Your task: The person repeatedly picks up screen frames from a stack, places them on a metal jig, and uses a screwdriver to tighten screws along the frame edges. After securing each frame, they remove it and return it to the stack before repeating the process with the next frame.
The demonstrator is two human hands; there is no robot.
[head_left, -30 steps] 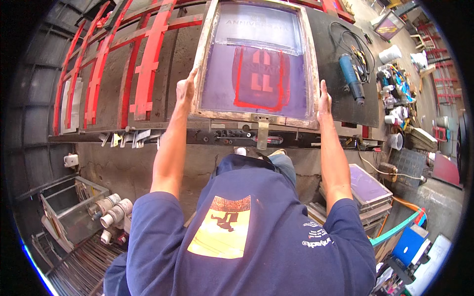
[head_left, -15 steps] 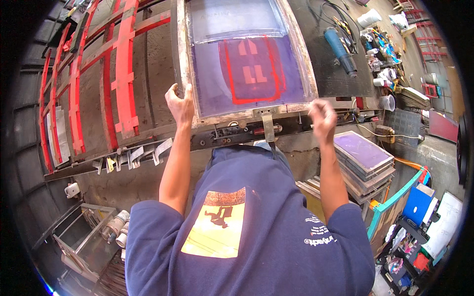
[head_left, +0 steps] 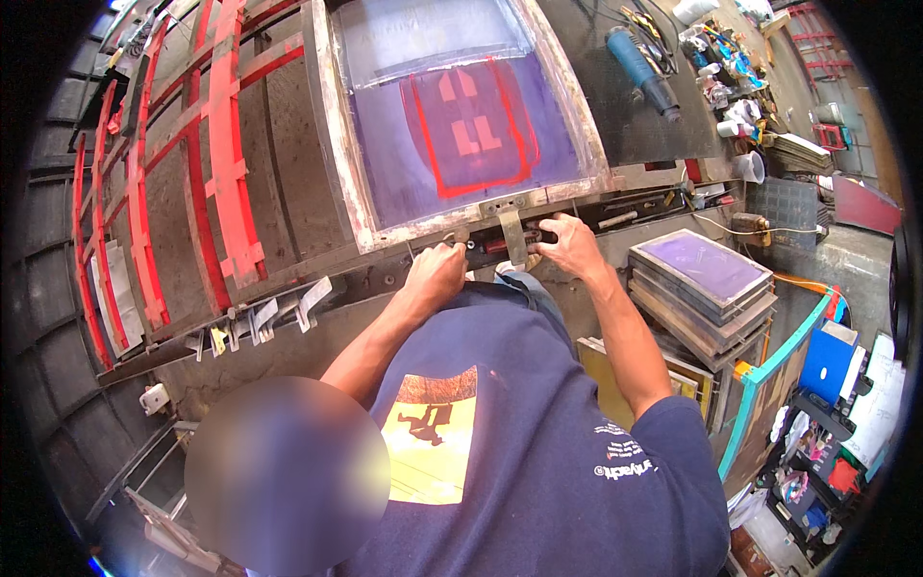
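Jutting from the screen frame (head_left: 423,229), a metal tab (head_left: 513,238) separates the left hand (head_left: 437,275) and right hand (head_left: 575,247), fingers curled, grip unclear; stacked screens (head_left: 700,288) sit right, a blue tool (head_left: 639,69) far right.

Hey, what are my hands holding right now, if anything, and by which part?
It can't be told: your left hand and right hand curl beside the near edge of the framed screen, hiding any grip.
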